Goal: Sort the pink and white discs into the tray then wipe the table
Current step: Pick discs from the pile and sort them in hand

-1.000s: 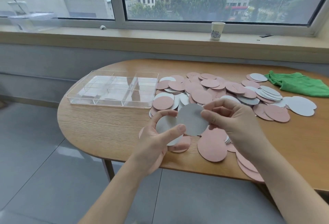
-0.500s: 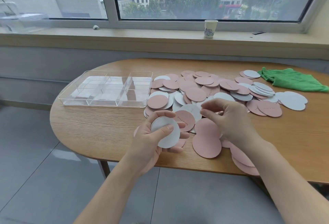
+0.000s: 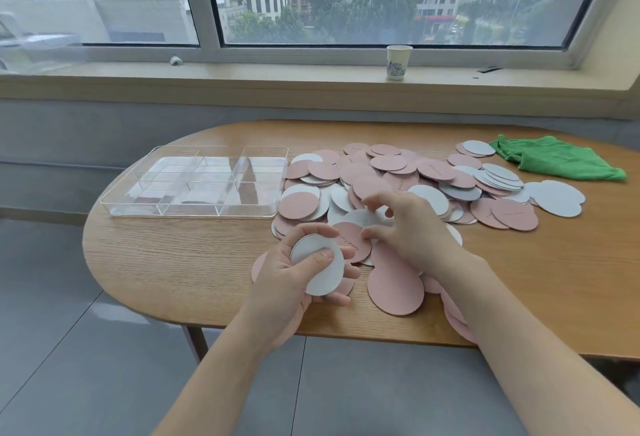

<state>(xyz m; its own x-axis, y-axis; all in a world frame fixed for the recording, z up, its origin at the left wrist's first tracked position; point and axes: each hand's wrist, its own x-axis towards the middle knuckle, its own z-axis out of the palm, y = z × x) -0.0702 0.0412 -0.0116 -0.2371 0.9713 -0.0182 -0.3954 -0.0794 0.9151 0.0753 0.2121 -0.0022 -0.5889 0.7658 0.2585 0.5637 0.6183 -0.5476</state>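
Note:
A heap of pink and white discs (image 3: 429, 175) covers the middle of the wooden table (image 3: 180, 262). My left hand (image 3: 294, 283) holds a small stack of white discs (image 3: 320, 269), thumb pressed on top, near the table's front edge. My right hand (image 3: 412, 227) reaches into the heap just right of it, fingers curled around the edge of a white disc (image 3: 363, 219) that lies on the pile. A clear plastic tray (image 3: 194, 182) with several compartments stands to the left of the heap. A green cloth (image 3: 557, 158) lies at the back right.
A paper cup (image 3: 398, 62) stands on the window sill behind the table. A large pink disc (image 3: 394, 283) lies near the front edge, and more pink discs hang over that edge under my right forearm. Grey floor tiles lie below.
My right hand laid the white disc it held onto the left hand's stack, then dropped to the heap and took hold of another white disc. The left hand lowered slightly.

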